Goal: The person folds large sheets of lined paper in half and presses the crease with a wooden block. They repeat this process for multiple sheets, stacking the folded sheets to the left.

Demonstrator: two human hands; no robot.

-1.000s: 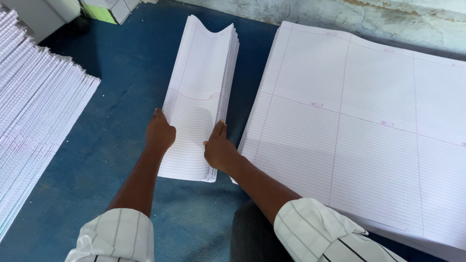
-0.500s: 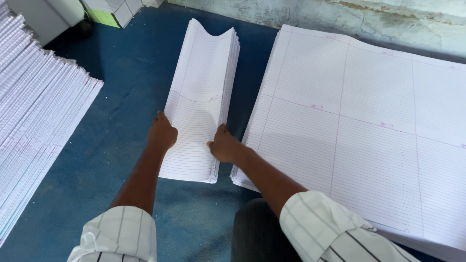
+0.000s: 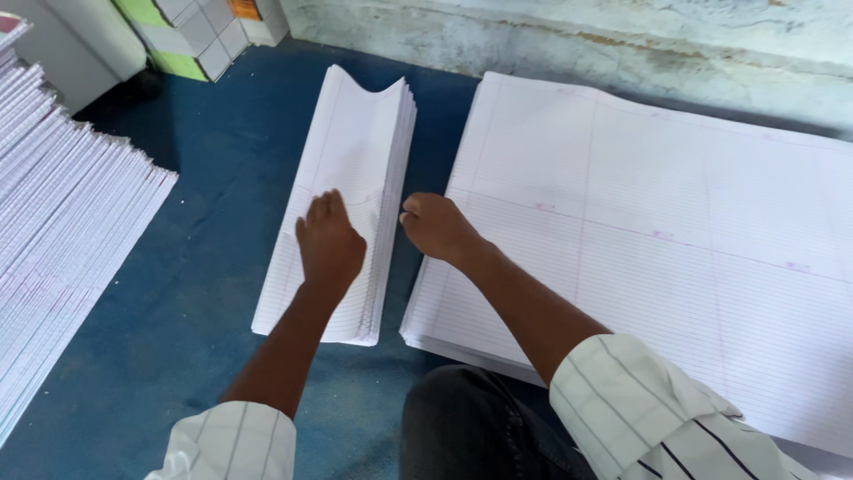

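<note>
A narrow stack of folded ruled sheets [image 3: 355, 191] lies in the centre of the frame on a blue floor covering [image 3: 178, 356], running from the upper middle down toward the lower middle. Its far end dips into a shallow curve, and the layered edges show along its right side.

The left hand [image 3: 329, 244] lies flat on top of this stack, palm down, fingers spread apart and pressed on the paper. The right hand [image 3: 435, 227] sits just to the right of the stack at its layered edge, fingers curled loosely together; whether it pinches any sheets cannot be told. Both forearms come out of rolled white sleeves with thin dark stripes [image 3: 657, 418] at the bottom of the frame.

To the right, filling most of that half, lies a broad pile of large flat ruled sheets [image 3: 666, 231], printed with fine lines and small pink marks; the right forearm crosses its near left corner. At the left edge a fanned heap of folded sheets [image 3: 62, 249] slopes down. In the upper left stand tiled blocks in white, green and orange [image 3: 204, 31]. A rough, stained grey wall [image 3: 577, 44] runs along the top.
</note>
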